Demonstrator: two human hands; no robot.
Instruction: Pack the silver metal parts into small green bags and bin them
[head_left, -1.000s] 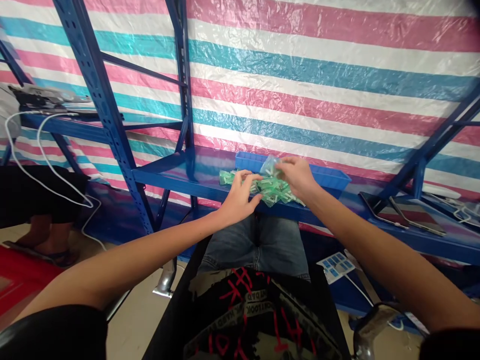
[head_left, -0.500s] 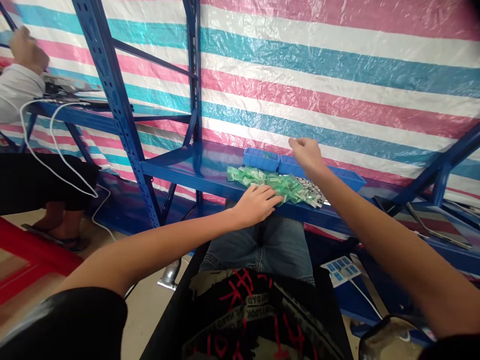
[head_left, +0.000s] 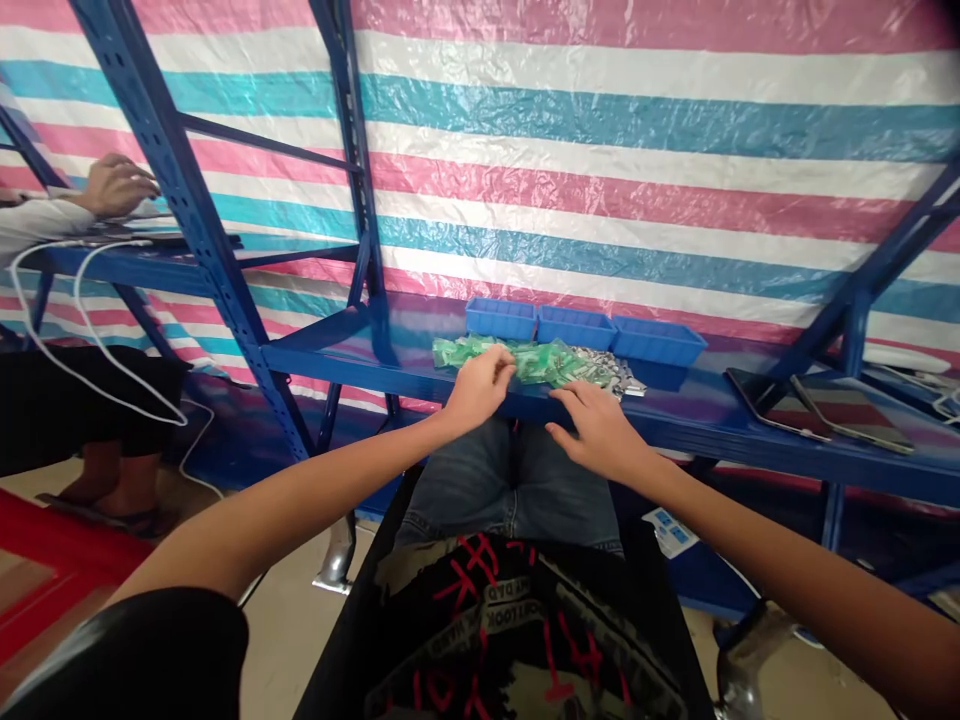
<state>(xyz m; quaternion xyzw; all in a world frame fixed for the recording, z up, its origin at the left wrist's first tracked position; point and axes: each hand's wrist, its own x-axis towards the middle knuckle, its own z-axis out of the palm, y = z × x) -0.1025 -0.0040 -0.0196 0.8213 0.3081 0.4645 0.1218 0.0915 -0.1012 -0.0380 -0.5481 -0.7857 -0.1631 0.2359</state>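
A heap of small green-and-white plastic pieces [head_left: 540, 362] lies along the front of the blue shelf [head_left: 420, 372]. Small silvery pieces [head_left: 616, 372] are mixed in at its right end. My left hand [head_left: 478, 385] is over the heap's left part, thumb and fingertips pinched together; whatever is between them is too small to make out. At the shelf's front edge, my right hand [head_left: 600, 430] has its thumb and fingers apart, fingertips beside the heap, holding nothing I can see.
Behind the heap stand three blue bins: a left one [head_left: 501, 318], a middle one [head_left: 576, 328] and a right one [head_left: 658, 342]. Flat tablet-like devices [head_left: 855, 412] lie on the right. Another person's hand [head_left: 120, 187] is at the shelf on the far left, near white cables [head_left: 79, 285].
My right hand has come down from above the bins to the shelf's front edge. My left hand has shifted left and its fingers have closed. The view has turned slightly right.
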